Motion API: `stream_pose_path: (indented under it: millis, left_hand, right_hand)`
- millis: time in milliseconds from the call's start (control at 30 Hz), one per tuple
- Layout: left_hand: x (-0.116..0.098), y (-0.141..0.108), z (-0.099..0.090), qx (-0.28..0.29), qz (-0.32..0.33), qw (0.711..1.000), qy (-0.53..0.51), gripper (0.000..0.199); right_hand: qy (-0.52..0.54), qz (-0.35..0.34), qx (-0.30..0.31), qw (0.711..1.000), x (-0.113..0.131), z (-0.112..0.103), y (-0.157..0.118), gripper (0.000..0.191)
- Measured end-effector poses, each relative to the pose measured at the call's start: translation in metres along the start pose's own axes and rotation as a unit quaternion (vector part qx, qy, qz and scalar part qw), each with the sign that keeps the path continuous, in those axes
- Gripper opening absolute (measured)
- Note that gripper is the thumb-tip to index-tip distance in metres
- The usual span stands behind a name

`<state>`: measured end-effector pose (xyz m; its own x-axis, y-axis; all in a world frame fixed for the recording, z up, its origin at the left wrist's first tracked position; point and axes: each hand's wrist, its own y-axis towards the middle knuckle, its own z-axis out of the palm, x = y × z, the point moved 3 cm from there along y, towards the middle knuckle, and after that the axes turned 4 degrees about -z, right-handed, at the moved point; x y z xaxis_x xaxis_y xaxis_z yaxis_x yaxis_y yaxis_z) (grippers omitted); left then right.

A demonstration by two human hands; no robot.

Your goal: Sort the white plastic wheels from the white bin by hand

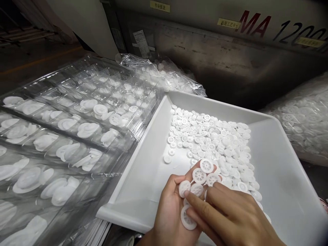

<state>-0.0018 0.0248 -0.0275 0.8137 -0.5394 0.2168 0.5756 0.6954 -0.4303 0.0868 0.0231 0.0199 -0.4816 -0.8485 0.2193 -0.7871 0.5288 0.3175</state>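
Note:
Palm up over the front of a grey-white plastic bin (138, 171), my left hand (169, 212) cradles several small white spoked discs (199, 176), its fingers curled around them. My right hand (228, 212) reaches in from the right, its index fingertip touching a disc at the left of the group and other fingers close to a larger disc (188, 217) lower on the palm. Part of the held discs is hidden by the right hand. Behind both hands, many loose white discs (202, 133) are spread over the bin's floor.
Clear compartment trays (112, 148) filled with white parts stand at the left. A clear bag of white parts (164, 73) lies behind the bin, and another large bag (302, 119) sits at the right. A machine panel (205, 51) rises at the back.

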Motion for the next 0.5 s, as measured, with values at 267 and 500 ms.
stream_pose_path:
  millis: [267, 500]
  left_hand:
    - [0.0033, 0.0015, -0.0005, 0.007, -0.005, 1.000, 0.026, 0.043]
    - [0.0029, 0.0011, 0.0011, 0.004, -0.010, 0.998, 0.063, 0.046]
  right_hand:
    - [-0.018, 0.004, 0.035, 0.999, 0.0033, 0.0052, -0.0034, 0.037]
    - [-0.045, 0.025, 0.000, 0.999, 0.0030, 0.0063, -0.0044, 0.034]
